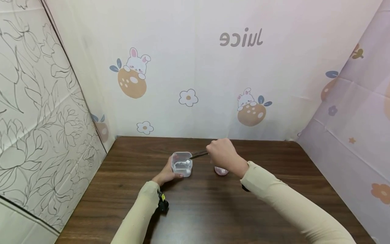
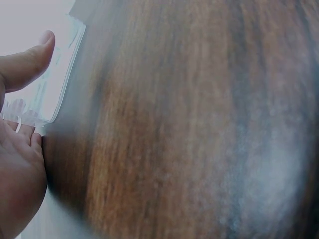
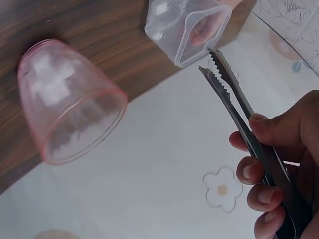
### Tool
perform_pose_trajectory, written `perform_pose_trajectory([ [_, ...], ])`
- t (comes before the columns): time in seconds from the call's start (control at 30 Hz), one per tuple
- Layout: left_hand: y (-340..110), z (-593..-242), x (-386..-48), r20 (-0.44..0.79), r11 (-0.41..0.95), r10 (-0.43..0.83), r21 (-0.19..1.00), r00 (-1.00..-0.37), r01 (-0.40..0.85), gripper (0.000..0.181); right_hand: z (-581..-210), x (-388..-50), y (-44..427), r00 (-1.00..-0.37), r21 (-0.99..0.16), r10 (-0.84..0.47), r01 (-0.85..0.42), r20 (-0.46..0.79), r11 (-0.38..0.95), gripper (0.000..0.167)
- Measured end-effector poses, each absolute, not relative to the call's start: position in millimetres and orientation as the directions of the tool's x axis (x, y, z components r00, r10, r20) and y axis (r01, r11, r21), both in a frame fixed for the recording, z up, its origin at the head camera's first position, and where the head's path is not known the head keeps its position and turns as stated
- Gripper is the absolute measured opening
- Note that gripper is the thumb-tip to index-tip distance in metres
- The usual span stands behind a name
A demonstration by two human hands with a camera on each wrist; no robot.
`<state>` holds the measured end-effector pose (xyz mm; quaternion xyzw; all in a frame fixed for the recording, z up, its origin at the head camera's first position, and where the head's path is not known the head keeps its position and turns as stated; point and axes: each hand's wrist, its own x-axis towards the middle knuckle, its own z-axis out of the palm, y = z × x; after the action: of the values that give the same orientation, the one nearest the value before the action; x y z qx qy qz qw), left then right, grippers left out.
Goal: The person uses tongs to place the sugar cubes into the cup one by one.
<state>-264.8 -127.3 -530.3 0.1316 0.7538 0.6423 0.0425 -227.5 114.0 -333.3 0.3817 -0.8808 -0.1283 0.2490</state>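
My left hand [image 1: 167, 172] holds a clear square plastic container [image 1: 182, 163] on the table, its thumb along the near side. In the left wrist view the thumb [image 2: 30, 62] lies across the container's wall [image 2: 70, 74]. A few whitish pieces [image 1: 188, 163] show inside. My right hand [image 1: 223, 154] grips metal tongs [image 3: 244, 114], with serrated tips a little apart and nothing between them. Those tips are by the container's right rim in the head view. Below the right hand stands a transparent pink cup [image 3: 75, 99] with white pieces at its bottom, partly hidden in the head view.
The dark wooden table [image 1: 195, 210] carries the container and the cup. A printed curtain [image 1: 189, 67] rises along its back edge, with more patterned cloth [image 1: 359, 128] at the right and a line-drawn flower cloth [image 1: 39, 135] at the left.
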Motion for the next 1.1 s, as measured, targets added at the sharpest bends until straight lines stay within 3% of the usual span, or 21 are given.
perform_pose_trajectory([
  [0.33, -127, -531, -265, 0.092, 0.153, 0.270, 0.979, -0.958, 0.138, 0.105, -347, -240, 82, -0.586, 0.498, -0.773, -0.609, 0.243, 0.617, 0.027],
  [0.57, -127, -528, -266, 0.107, 0.137, 0.267, 0.980, -0.958, 0.147, 0.104, -349, -249, 67, -0.596, 0.538, -0.789, -0.620, 0.151, 0.571, 0.026],
  [0.8, -128, -526, -266, 0.080, 0.169, 0.265, 0.977, -0.961, 0.127, 0.104, -349, -253, 49, -0.641, 0.603, -0.767, -0.604, 0.021, 0.521, 0.014],
  [1.1, -129, -528, -267, 0.060, 0.177, 0.257, 0.978, -0.964, 0.108, 0.105, -355, -253, 23, -0.696, 0.681, -0.712, -0.564, -0.089, 0.466, 0.017],
])
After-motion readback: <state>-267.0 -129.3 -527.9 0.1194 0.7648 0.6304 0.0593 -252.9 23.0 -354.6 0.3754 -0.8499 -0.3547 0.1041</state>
